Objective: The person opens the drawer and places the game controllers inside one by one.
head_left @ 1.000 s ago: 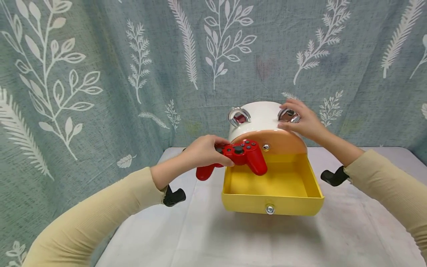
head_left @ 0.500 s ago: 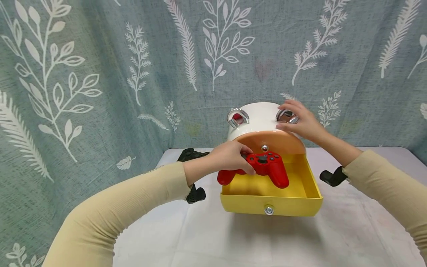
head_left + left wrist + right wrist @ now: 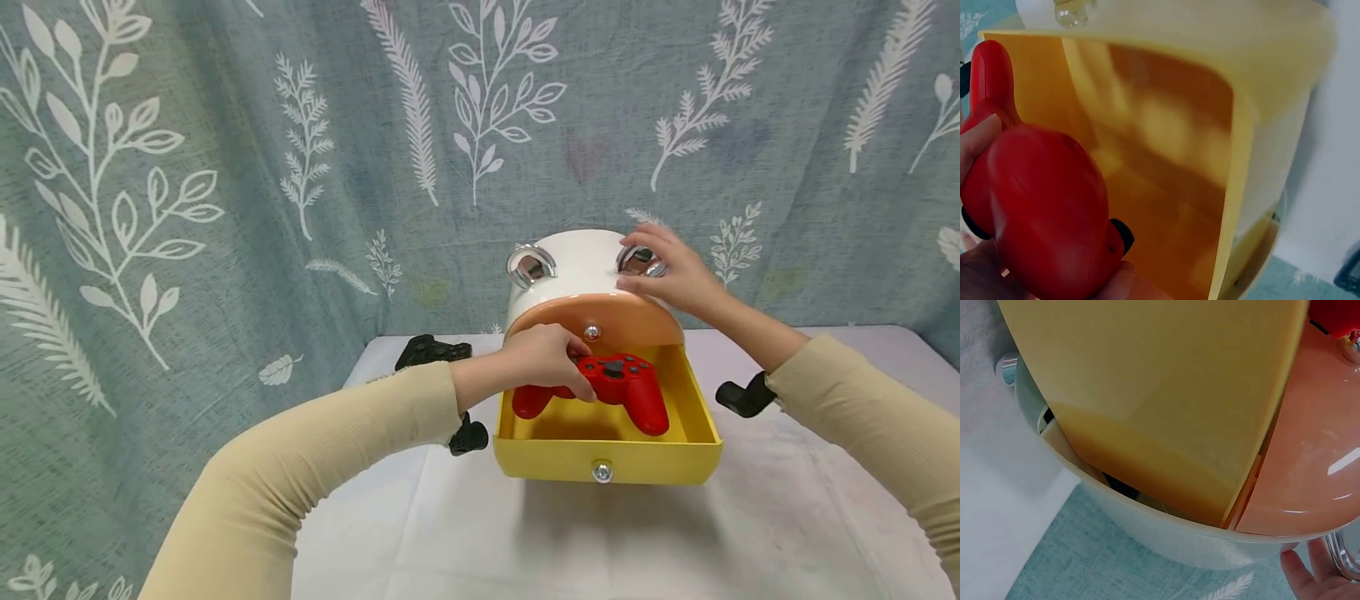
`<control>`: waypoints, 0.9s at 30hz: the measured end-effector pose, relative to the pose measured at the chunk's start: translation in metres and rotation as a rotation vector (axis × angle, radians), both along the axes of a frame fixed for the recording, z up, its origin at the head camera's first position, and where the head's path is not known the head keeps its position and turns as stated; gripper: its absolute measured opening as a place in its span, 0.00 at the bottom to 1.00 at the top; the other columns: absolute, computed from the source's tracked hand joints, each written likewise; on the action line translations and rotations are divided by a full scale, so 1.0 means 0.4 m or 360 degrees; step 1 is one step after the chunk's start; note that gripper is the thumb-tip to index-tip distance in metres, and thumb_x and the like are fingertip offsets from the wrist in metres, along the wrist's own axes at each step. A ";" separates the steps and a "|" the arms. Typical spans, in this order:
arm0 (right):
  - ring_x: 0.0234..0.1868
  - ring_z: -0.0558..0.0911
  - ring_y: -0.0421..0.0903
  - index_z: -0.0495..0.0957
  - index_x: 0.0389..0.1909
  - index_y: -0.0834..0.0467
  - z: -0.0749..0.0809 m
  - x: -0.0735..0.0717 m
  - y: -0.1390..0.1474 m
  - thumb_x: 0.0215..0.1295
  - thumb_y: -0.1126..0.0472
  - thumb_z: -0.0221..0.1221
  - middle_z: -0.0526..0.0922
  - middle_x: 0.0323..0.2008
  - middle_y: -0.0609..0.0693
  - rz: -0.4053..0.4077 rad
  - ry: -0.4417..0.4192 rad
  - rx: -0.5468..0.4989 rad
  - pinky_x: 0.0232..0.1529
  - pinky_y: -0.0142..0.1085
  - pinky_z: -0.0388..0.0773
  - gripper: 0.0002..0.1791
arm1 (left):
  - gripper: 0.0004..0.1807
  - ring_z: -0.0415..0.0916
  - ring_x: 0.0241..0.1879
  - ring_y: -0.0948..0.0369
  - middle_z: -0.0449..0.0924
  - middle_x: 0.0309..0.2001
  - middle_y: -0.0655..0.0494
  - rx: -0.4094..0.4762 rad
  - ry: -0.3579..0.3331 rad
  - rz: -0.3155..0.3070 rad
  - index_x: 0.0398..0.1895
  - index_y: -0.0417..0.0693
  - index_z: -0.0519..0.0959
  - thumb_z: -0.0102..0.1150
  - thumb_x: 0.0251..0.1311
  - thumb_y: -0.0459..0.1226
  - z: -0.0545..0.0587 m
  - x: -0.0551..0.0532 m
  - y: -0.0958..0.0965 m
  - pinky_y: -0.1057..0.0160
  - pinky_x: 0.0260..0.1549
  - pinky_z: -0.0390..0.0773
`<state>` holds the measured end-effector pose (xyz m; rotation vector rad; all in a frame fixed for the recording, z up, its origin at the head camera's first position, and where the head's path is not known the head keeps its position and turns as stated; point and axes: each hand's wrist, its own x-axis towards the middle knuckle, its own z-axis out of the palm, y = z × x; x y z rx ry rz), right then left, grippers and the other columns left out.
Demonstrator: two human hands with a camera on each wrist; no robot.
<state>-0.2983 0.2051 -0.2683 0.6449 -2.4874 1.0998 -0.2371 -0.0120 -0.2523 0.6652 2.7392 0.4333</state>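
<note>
My left hand (image 3: 543, 358) grips a red game controller (image 3: 643, 402) by its left part, above the pulled-out yellow drawer (image 3: 660, 462). In the left wrist view the red controller (image 3: 1050, 206) hangs at the drawer's opening, beside bare yellow walls (image 3: 1232, 181). The drawer belongs to a small rounded white cabinet (image 3: 581, 260) with an orange front (image 3: 633, 321). On its top right, my right hand (image 3: 682, 271) holds a chrome ring (image 3: 654, 268) between thumb and fingers. The right wrist view shows fingertips (image 3: 1300, 575) by the ring (image 3: 1340, 556) and the drawer's side (image 3: 1160, 394).
A black game controller (image 3: 427, 350) lies on the white-covered table (image 3: 450, 533), left of the cabinet and behind the left arm. Another chrome ring (image 3: 529, 267) sits at the cabinet's top left. A patterned curtain (image 3: 360, 150) hangs behind the table.
My left hand has carried the red controller rightward and slightly down, from the drawer's left edge to over its inside. The black controller has come into view. My right hand stays at the ring.
</note>
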 end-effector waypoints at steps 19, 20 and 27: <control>0.56 0.57 0.53 0.65 0.51 0.55 -0.002 0.002 0.004 0.47 0.53 0.60 0.52 0.60 0.51 0.0005 0.0017 -0.0018 0.43 0.49 0.63 0.28 | 0.27 0.68 0.28 0.67 0.74 0.31 0.67 -0.0188 -0.0025 -0.0037 0.41 0.61 0.75 0.66 0.30 0.52 -0.060 -0.003 0.045 0.68 0.23 0.69; 0.56 0.57 0.53 0.65 0.51 0.55 -0.002 0.002 0.004 0.47 0.53 0.60 0.52 0.60 0.51 0.0006 0.0014 -0.0022 0.43 0.49 0.63 0.28 | 0.28 0.68 0.28 0.67 0.74 0.31 0.67 -0.0199 -0.0029 -0.0038 0.42 0.61 0.75 0.66 0.30 0.52 -0.062 -0.005 0.046 0.68 0.23 0.69; 0.56 0.57 0.54 0.65 0.51 0.56 0.000 0.001 0.001 0.46 0.58 0.61 0.51 0.60 0.53 0.0002 0.0001 -0.0037 0.42 0.50 0.62 0.28 | 0.28 0.69 0.29 0.67 0.74 0.33 0.65 -0.0177 -0.0075 -0.0057 0.42 0.58 0.75 0.66 0.31 0.51 -0.075 -0.016 0.039 0.70 0.24 0.70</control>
